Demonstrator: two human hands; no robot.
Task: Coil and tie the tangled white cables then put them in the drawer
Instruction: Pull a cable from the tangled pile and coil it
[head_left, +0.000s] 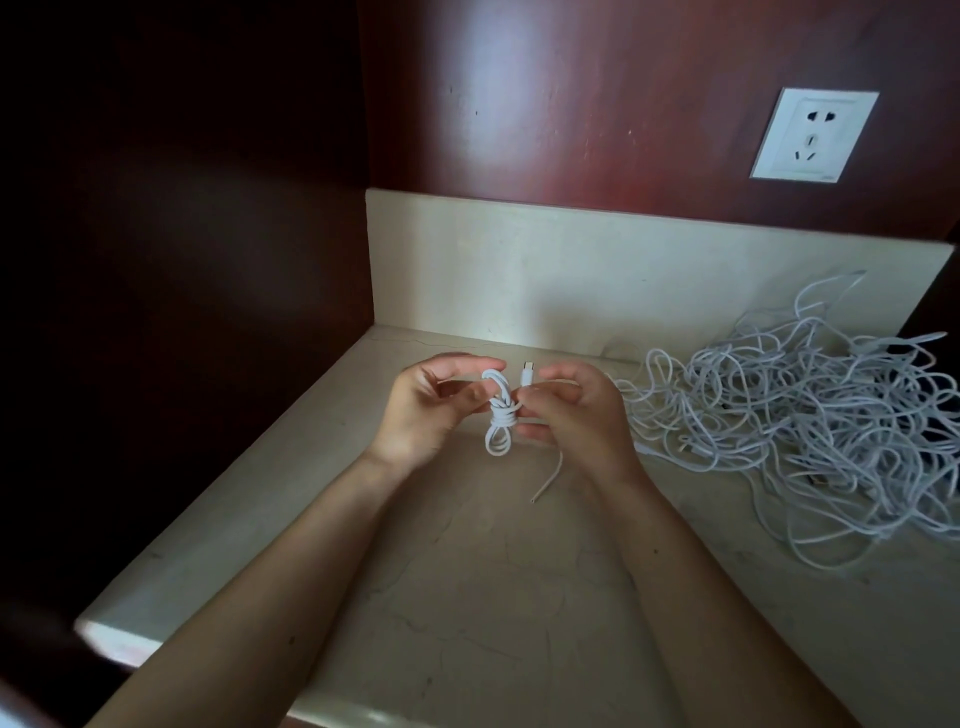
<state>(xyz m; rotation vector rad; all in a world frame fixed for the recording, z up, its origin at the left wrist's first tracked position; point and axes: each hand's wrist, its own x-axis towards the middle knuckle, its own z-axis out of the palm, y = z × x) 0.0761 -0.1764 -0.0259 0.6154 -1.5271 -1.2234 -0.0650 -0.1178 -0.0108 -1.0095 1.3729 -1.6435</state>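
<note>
Pale stone counter (467, 597) fills the view, with dark wood panels (597, 104) behind it. Off to the right, a big tangled pile of white cables (810, 415) sprawls across it. Centre stage, left hand (431, 400) and right hand (566, 410) both pinch 1 small coiled bundle (501, 421) just above the counter, its plug (526, 375) poking up.

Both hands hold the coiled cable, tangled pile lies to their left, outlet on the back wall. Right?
No: the head view shows the tangled pile right of the hands. The left hand and right hand do hold the coiled cable; the outlet is on the back wall.
</note>
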